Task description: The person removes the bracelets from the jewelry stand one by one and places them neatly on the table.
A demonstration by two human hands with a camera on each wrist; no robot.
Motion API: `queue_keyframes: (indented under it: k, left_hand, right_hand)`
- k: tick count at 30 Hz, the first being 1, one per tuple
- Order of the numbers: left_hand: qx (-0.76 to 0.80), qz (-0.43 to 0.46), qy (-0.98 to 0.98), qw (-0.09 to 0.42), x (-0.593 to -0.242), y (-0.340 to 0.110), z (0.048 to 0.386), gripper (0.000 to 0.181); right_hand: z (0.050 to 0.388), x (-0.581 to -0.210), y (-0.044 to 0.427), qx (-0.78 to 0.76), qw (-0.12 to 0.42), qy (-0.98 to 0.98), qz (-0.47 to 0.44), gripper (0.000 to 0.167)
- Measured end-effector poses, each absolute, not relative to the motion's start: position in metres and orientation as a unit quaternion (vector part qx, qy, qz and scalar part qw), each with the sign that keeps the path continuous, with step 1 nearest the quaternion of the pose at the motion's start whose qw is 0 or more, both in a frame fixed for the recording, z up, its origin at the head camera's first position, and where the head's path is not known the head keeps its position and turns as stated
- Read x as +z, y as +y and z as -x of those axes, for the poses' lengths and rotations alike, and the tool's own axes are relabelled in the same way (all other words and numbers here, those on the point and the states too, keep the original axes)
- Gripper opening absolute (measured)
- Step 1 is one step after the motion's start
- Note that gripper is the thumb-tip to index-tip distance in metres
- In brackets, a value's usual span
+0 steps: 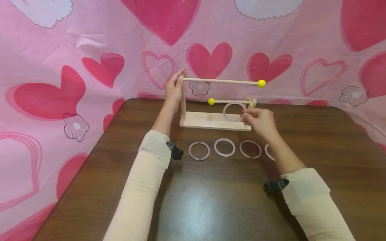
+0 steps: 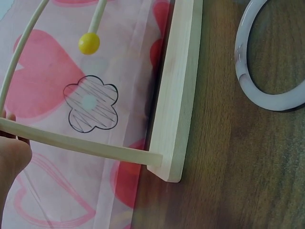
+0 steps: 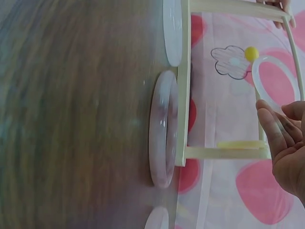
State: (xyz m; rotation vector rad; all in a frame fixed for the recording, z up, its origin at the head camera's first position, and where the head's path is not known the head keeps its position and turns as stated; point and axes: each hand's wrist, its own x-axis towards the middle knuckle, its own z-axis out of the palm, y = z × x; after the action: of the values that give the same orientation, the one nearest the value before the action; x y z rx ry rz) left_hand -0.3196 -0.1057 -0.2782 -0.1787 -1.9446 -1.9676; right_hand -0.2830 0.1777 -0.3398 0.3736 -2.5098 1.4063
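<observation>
Apparently early: one ring (image 1: 224,113) raised, four other rings (image 1: 224,155) left on the worktop (image 1: 229,190).
Head: the right hand (image 1: 260,122) pinches that ring at four o'clock, by the lower rod (image 1: 221,101) (threaded or not, unclear); the rest lie around six o'clock from the wooden stand (image 1: 208,119). Left wrist: the left hand (image 2: 13,156) grips the upright (image 2: 90,146). Right wrist: the pinch shows at the ring's six o'clock.

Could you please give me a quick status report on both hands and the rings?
Left hand holds wooden upright. Right hand pinches pale ring near lower rod. Four other rings lie on table, apparently not in the way.
</observation>
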Motion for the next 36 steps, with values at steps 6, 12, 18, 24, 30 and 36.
queue_keyframes:
  k: [6, 12, 18, 24, 30, 36]
  left_hand:
    - [-0.694, 0.058, -0.694, 0.181, -0.278, -0.105, 0.32, 0.035]
    - [-0.7, 0.058, -0.688, 0.179, -0.29, -0.111, 0.338, 0.035]
    - [-0.694, 0.063, -0.691, 0.191, -0.297, -0.111, 0.347, 0.035]
    - [-0.687, 0.067, -0.695, 0.201, -0.298, -0.109, 0.347, 0.035]
    - [-0.69, 0.067, -0.692, 0.203, -0.298, -0.109, 0.347, 0.034]
    - [-0.69, 0.065, -0.692, 0.202, -0.298, -0.11, 0.347, 0.034]
  right_hand:
    - [0.281, -0.341, 0.189, 0.475, 0.129, -0.863, -0.117, 0.025]
    - [0.279, -0.34, 0.198, 0.468, 0.119, -0.868, -0.113, 0.027]
    - [0.278, -0.337, 0.208, 0.451, 0.12, -0.879, -0.099, 0.027]
    - [0.279, -0.336, 0.219, 0.47, 0.124, -0.869, -0.096, 0.027]
    - [0.277, -0.336, 0.234, 0.488, 0.115, -0.862, -0.076, 0.029]
    - [0.272, -0.337, 0.251, 0.489, 0.098, -0.865, -0.054, 0.034]
